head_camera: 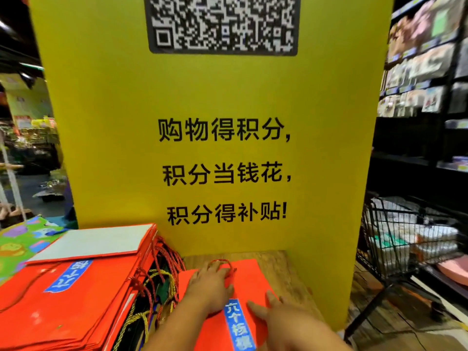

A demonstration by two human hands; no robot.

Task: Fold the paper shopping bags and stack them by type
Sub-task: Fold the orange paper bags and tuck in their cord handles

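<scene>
Left hand (210, 290) flat on red bag (253, 279), right hand (291, 323) pressing beside

Yellow signboard (202, 97) in black characters reading 购物得积分, 积分当钱花, 积分得补贴!, QR code (222, 24) above them, blue label (238, 325) on red paper bag (253, 279) reading 六个核, last character blurred, matching label (68, 276) upside down on stacked red bag (76, 315)

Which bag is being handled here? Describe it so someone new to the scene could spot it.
Start at the big yellow sign; at its foot is a wooden table. The red bag lies flat there under the left hand and right hand. Unlike the stack of red bags to its left, it is a single bag lying apart.
</scene>
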